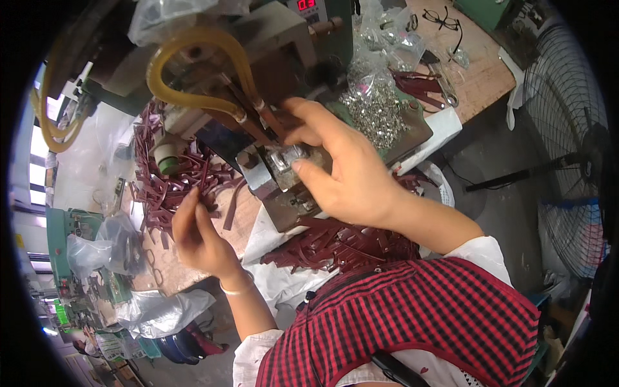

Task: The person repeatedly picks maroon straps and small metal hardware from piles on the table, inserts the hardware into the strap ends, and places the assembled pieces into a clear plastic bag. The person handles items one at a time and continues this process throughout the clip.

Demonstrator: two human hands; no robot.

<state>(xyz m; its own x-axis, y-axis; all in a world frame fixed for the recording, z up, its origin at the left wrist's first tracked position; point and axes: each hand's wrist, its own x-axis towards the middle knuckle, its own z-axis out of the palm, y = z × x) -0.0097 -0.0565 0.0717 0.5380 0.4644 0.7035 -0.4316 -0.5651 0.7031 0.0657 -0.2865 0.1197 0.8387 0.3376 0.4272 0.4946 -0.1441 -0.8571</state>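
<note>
My left hand (pixel 203 242) is over the table's left side, thumb and forefinger pinched around a narrow maroon strip (pixel 206 174) that points up from the fingertips. My right hand (pixel 354 171) reaches into the press from the right. Its thumb and curled fingers close in around the small shiny metal block (pixel 287 157) below the electrodes with the yellow hoses (pixel 193 39). Whatever lies between those fingers is too small to make out. A steel plate (pixel 256 174) with a bolt sits just left of the block.
Maroon strips (pixel 171 203) lie heaped on the table at left, and another pile (pixel 342 248) rests on my lap. Small metal fittings (pixel 374 113) fill a bag right of the press. Eyeglasses (pixel 442 19) lie at the far right; a floor fan (pixel 567 148) stands beyond.
</note>
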